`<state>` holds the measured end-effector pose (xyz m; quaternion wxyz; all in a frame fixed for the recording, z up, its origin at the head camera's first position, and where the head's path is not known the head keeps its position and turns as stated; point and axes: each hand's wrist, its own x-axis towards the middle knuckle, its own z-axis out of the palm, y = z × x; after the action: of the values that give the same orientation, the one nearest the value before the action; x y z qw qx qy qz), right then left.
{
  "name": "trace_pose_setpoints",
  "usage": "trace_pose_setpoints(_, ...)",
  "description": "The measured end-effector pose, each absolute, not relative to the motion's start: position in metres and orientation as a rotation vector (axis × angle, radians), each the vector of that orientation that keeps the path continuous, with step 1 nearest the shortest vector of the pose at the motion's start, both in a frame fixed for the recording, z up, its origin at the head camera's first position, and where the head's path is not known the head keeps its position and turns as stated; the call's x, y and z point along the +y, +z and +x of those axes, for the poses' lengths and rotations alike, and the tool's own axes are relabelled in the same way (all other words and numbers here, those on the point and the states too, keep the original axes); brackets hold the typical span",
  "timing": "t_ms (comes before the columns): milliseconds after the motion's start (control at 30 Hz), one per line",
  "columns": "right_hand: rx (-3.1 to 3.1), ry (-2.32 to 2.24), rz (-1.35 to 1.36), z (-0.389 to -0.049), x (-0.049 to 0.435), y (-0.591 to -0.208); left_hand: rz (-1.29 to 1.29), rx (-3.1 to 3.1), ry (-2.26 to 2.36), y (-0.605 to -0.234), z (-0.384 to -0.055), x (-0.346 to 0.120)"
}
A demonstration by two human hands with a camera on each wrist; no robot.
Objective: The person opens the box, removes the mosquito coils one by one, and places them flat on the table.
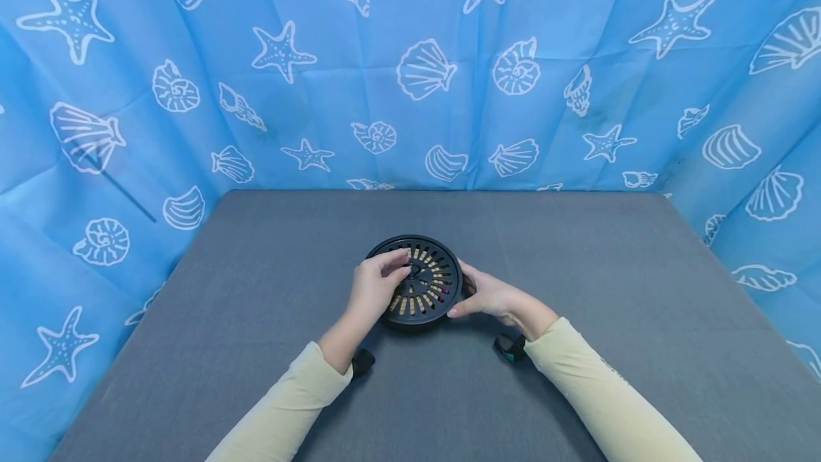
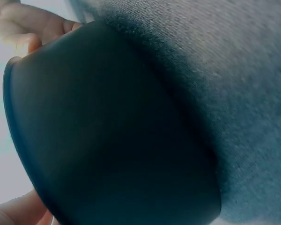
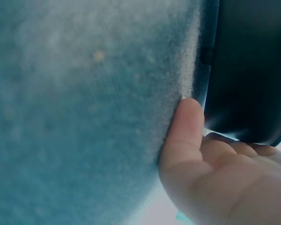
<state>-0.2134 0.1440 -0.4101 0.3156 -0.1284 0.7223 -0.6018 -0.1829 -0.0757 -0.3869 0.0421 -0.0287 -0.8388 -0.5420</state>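
A round black container [image 1: 420, 326] sits on the grey table, under a black lid [image 1: 442, 244] with radial slots. Yellowish and a few red bits show through the slots; what they are cannot be told. My left hand [image 1: 374, 289] reaches over the lid, its thumb and fingertips pinching the small dark knob [image 1: 415, 271] at the centre. From the other side my right hand [image 1: 497, 299] holds the container's wall, thumb in front and fingers behind. The right wrist view shows the right thumb [image 3: 187, 126] low beside the dark wall [image 3: 253, 70]. Smooth black wall [image 2: 107, 117] fills most of the left wrist view.
The grey table [image 1: 288, 248] stretches out on all sides of the container. A blue curtain [image 1: 359, 84] printed with white shells and starfish hangs behind and at both sides. Small black devices [image 1: 509, 346] sit under both wrists.
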Motion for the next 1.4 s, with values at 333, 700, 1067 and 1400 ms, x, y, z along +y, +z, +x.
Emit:
trace_pose_setpoints(333, 1.912, -1.579, -0.343, -0.212, 0.142, -0.412, -0.117, -2.52, -1.641, -0.389, -0.185, -0.071)
trace_pose_setpoints(700, 1.923, -1.563, -0.333, -0.212, 0.142, -0.411, -0.062, -2.528, -1.621, -0.387, -0.186, -0.07)
trace_pose_setpoints(1067, 1.923, -1.561, -0.34, -0.213, 0.143, -0.41, -0.158, -2.667, -1.557, -0.381, -0.194, -0.077)
trace_pose_setpoints(1400, 1.913, -1.554, -0.326, -0.214, 0.144, -0.41, -0.339, -2.88, -1.416, -0.373, -0.205, -0.089)
